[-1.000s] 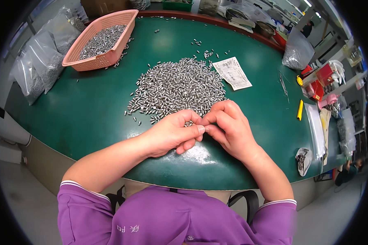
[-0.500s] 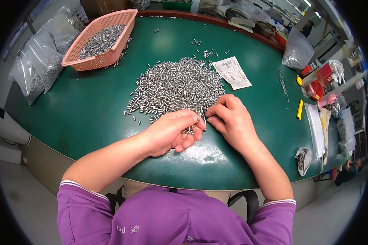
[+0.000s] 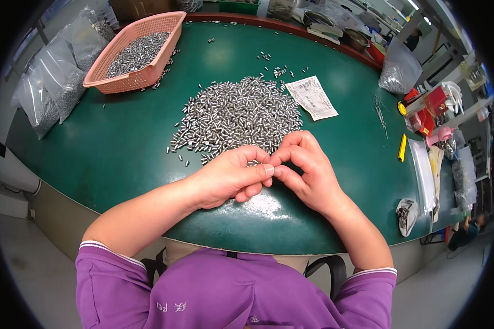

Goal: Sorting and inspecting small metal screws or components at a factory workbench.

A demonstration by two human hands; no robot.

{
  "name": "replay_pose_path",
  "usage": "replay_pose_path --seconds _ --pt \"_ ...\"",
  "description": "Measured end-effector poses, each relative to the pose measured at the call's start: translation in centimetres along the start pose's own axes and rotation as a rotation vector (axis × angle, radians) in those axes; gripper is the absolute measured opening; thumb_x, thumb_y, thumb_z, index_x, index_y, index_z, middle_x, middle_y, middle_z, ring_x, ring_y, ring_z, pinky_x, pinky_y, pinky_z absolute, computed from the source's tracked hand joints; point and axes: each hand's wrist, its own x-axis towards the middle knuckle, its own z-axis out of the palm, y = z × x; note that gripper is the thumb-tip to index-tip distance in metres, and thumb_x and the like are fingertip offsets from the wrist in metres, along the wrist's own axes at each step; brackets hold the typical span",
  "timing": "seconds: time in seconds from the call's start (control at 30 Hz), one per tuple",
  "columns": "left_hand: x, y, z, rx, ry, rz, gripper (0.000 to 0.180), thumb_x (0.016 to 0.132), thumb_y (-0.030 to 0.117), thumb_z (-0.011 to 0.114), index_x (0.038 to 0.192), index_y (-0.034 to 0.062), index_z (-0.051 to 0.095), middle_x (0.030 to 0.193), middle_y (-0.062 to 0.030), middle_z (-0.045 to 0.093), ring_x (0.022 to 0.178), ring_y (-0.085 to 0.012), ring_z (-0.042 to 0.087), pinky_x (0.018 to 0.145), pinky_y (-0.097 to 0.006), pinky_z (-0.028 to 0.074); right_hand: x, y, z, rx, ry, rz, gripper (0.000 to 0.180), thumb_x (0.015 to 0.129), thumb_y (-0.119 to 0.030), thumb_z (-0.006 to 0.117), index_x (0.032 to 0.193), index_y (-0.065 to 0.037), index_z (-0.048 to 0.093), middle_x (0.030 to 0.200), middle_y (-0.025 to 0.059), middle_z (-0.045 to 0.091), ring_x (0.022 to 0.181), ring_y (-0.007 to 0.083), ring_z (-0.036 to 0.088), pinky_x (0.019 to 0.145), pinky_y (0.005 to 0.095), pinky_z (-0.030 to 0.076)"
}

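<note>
My green bench point(image 3: 115, 164) carries a heap of metal pieces point(image 3: 233, 115). Just before it, my left hand point(image 3: 233, 176) curls around a few; my right hand point(image 3: 313, 172) meets it, fingers point(image 3: 290, 154) bent close, clamped or not I cannot tell. A paper slip point(image 3: 313, 98) lies alongside.

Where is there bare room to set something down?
Largely bare: between pink basket, left forearm and metal pile; between right hand and small white bundle. Crowded: the pile's near edge, at the left hand, and right side of the table.
</note>
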Motion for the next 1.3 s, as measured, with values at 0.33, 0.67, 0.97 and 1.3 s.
replay_pose_path --seconds 0.33,0.67,0.97,1.3 --pt "0.1 0.1 -0.3 -0.162 0.001 -0.025 0.021 0.096 0.021 0.045 0.102 0.002 0.052 0.082 -0.0057 0.055 0.056 -0.007 0.048 0.043 -0.018 0.037 -0.1 1.1 -1.0 -0.328 -0.085 -0.043 0.016 0.068 -0.007 0.071 0.081 -0.009 0.063 0.087 0.006 0.052 0.085 0.0254 0.053 0.073 0.0371 0.045" --pt "0.0 0.2 -0.2 -0.219 -0.005 -0.012 0.023 0.096 0.022 0.045 0.104 0.0014 0.051 0.085 -0.0067 0.056 0.06 -0.0084 0.05 0.047 -0.019 0.04 -0.2 0.9 -0.7 -0.413 -0.061 -0.074 0.017 0.069 -0.004 0.069 0.084 -0.006 0.06 0.088 0.0071 0.051 0.083 0.0245 0.052 0.074 0.0358 0.044" --pt "-0.2 0.3 0.4 -0.109 0.013 0.003 0.022 0.089 0.015 0.06 0.106 0.0046 0.05 0.087 -0.0034 0.057 0.061 -0.0045 0.049 0.049 -0.018 0.04 -0.3 0.1 0.0 0.196 -0.041 0.109 0.009 0.084 -0.006 0.062 0.093 -0.005 0.059 0.098 0.007 0.049 0.085 0.0148 0.052 0.068 0.0258 0.046" --pt "-0.1 0.3 0.3 -0.052 0.024 0.002 0.02 0.09 0.017 0.06 0.102 0.0036 0.051 0.081 -0.0026 0.057 0.057 -0.0044 0.049 0.047 -0.018 0.039 -0.1 -0.1 0.3 -0.004 0.086 -0.013 0.012 0.076 -0.004 0.067 0.087 -0.007 0.064 0.088 0.0064 0.053 0.081 0.0208 0.055 0.067 0.0311 0.047"
